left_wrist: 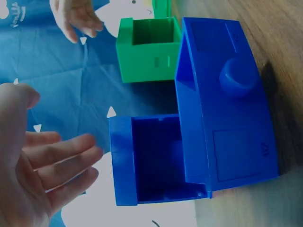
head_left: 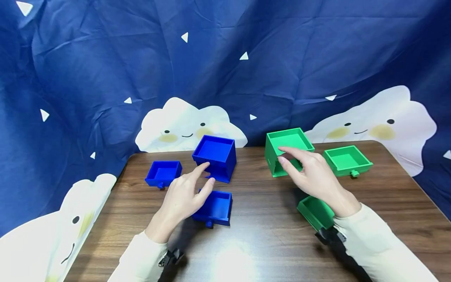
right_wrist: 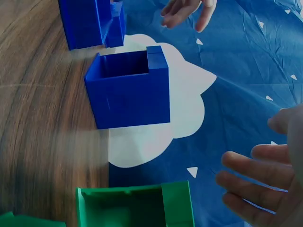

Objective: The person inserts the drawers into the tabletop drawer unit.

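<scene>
A blue cabinet shell with an open front stands left of centre, a tray-like recess on its top. My left hand hovers before it, thumb and fingers apart, over a blue drawer with a round knob. That drawer looms large in the left wrist view. To the right, my right hand hangs in front of a green cabinet shell, its fingers spread and holding nothing. Below that wrist lies a green drawer, partly hidden by the arm.
A second blue drawer sits left of the blue shell, its knob toward me. Right of the green shell rests another green drawer. All stand on a brown wooden table. Behind hangs a dark blue cloth with white clouds and triangles.
</scene>
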The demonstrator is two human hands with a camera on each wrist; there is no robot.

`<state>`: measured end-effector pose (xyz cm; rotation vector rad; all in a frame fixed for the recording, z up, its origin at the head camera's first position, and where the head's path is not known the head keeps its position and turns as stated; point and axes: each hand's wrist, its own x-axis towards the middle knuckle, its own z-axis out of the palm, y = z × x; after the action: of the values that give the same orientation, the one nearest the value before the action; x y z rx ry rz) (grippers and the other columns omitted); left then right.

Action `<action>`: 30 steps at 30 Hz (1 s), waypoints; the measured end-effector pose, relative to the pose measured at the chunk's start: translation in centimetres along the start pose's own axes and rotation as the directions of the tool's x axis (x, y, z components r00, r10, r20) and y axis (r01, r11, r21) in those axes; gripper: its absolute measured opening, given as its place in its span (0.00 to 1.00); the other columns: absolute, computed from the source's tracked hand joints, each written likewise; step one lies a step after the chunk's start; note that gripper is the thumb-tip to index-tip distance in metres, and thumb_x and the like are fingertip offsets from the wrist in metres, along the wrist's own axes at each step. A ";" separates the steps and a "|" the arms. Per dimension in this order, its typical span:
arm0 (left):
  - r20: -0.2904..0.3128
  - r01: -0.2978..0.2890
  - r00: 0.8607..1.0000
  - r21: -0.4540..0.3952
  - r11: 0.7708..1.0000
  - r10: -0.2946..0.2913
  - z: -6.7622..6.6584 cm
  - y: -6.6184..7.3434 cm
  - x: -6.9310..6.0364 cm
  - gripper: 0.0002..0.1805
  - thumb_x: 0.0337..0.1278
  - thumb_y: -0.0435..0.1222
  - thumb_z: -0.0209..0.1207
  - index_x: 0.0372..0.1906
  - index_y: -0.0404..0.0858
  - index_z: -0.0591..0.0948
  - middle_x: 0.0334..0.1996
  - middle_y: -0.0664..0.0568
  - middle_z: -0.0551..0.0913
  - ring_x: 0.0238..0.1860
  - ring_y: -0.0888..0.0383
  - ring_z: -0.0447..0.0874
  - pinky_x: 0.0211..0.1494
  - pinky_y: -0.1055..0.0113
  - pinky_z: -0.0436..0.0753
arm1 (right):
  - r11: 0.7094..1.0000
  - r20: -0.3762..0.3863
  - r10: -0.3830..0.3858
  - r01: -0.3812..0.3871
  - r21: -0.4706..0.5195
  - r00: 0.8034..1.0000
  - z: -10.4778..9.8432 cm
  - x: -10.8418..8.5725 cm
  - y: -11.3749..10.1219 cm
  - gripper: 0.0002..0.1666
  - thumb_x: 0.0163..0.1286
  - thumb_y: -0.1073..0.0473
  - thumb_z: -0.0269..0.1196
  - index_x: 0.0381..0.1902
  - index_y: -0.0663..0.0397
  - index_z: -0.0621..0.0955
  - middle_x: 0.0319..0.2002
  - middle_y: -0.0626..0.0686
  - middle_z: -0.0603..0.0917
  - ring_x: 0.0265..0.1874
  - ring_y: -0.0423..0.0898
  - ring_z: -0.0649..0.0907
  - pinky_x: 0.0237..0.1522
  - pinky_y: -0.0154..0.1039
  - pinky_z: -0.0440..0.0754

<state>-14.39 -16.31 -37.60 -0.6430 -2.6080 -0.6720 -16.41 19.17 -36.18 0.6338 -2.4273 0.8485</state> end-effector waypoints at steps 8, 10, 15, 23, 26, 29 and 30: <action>0.066 0.046 0.997 -0.087 0.995 -0.040 0.0 -0.5 -0.7 0.22 0.76 0.46 0.62 0.66 0.39 0.85 0.45 0.51 0.95 0.43 0.55 0.95 0.43 0.59 0.89 | 0.989 0.122 0.119 -0.128 0.072 0.985 0.5 0.7 -0.3 0.19 0.80 0.54 0.66 0.64 0.53 0.86 0.48 0.55 0.93 0.15 0.35 0.69 0.25 0.35 0.73; 0.082 0.066 0.995 -0.116 0.991 -0.057 0.0 -0.7 -0.9 0.21 0.76 0.45 0.63 0.64 0.39 0.86 0.44 0.52 0.95 0.43 0.56 0.95 0.45 0.58 0.90 | 0.986 0.137 0.129 -0.141 0.084 0.982 0.6 0.8 -0.3 0.19 0.80 0.54 0.66 0.64 0.53 0.86 0.47 0.56 0.93 0.15 0.36 0.70 0.25 0.35 0.73; 0.108 0.113 0.990 -0.202 0.973 -0.093 0.0 -1.1 -1.6 0.18 0.75 0.42 0.65 0.62 0.40 0.87 0.40 0.56 0.94 0.41 0.61 0.93 0.48 0.61 0.90 | 0.985 0.143 0.118 -0.134 0.110 0.983 1.2 1.2 -0.3 0.20 0.80 0.57 0.66 0.64 0.56 0.86 0.45 0.55 0.93 0.23 0.39 0.80 0.28 0.34 0.76; 0.127 0.163 0.983 -0.249 0.955 -0.135 -0.2 -1.5 -2.9 0.16 0.73 0.40 0.67 0.59 0.40 0.88 0.35 0.60 0.91 0.34 0.69 0.84 0.40 0.70 0.85 | 0.980 0.158 0.101 -0.126 0.155 0.982 2.4 1.5 -0.3 0.19 0.80 0.59 0.65 0.64 0.58 0.85 0.44 0.53 0.94 0.41 0.49 0.91 0.31 0.32 0.80; 0.126 0.179 0.981 -0.268 0.947 -0.150 -0.3 -1.6 -3.4 0.16 0.73 0.40 0.67 0.59 0.40 0.88 0.36 0.60 0.91 0.34 0.70 0.85 0.40 0.70 0.85 | 0.978 0.159 0.100 -0.127 0.165 0.982 2.8 1.8 -0.4 0.20 0.80 0.59 0.66 0.65 0.59 0.85 0.44 0.54 0.94 0.39 0.49 0.91 0.30 0.32 0.80; 0.138 0.209 0.975 -0.304 0.929 -0.174 -0.4 -1.7 -3.9 0.16 0.73 0.40 0.67 0.59 0.38 0.88 0.37 0.59 0.92 0.36 0.69 0.87 0.42 0.70 0.87 | 0.977 0.164 0.105 -0.132 0.165 0.981 3.2 2.1 -0.6 0.21 0.80 0.58 0.65 0.66 0.59 0.84 0.46 0.55 0.94 0.40 0.49 0.91 0.31 0.33 0.81; 0.144 0.218 0.973 -0.317 0.923 -0.180 -0.5 -1.7 -4.1 0.16 0.73 0.40 0.67 0.58 0.37 0.88 0.37 0.58 0.92 0.36 0.68 0.88 0.42 0.69 0.88 | 0.978 0.166 0.106 -0.134 0.163 0.980 3.4 2.2 -0.7 0.21 0.80 0.57 0.65 0.66 0.59 0.84 0.46 0.55 0.94 0.41 0.50 0.91 0.33 0.33 0.81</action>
<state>-11.81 -19.28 -39.70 -0.5233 -2.7121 -1.1895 -18.70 15.90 -36.96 0.6434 -2.5727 1.1077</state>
